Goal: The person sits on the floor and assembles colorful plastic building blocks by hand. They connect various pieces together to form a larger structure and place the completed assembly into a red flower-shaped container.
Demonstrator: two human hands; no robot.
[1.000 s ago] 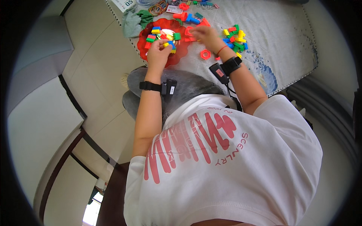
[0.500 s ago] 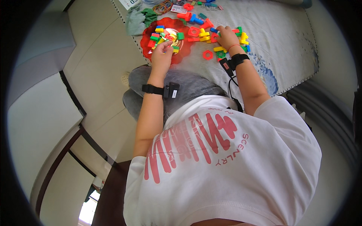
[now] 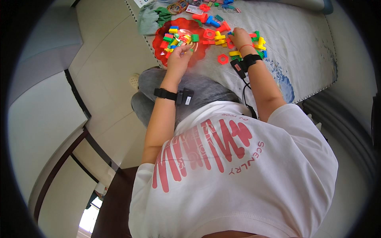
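A scalloped red plate (image 3: pixel 160 31) holds a heap of small toy building bricks (image 3: pixel 173 39) in red, yellow, green and blue. My left hand (image 3: pixel 179 57) is over its near right part, fingers pinched at a green brick (image 3: pixel 192 50) that is mostly covered. To the right, my right hand (image 3: pixel 241 38) reaches down into a spread of plastic toy nuts and bolts, its fingers curled. Whatever sits under those fingertips is hidden. Close by lie yellow bolts (image 3: pixel 219 37), a red nut (image 3: pixel 209 34) and more yellow pieces (image 3: pixel 260 43).
A red hexagonal nut (image 3: pixel 223 59) lies near the table's front edge. Red and blue bolts (image 3: pixel 213 22) rest farther back, with a green cloth (image 3: pixel 162 16) at the far left. A black cable (image 3: pixel 244 89) hangs from the device on my right wrist.
My left hand has moved right across the plate, onto the green brick. My right hand stays over the nuts and bolts. The whole view has shifted slightly.
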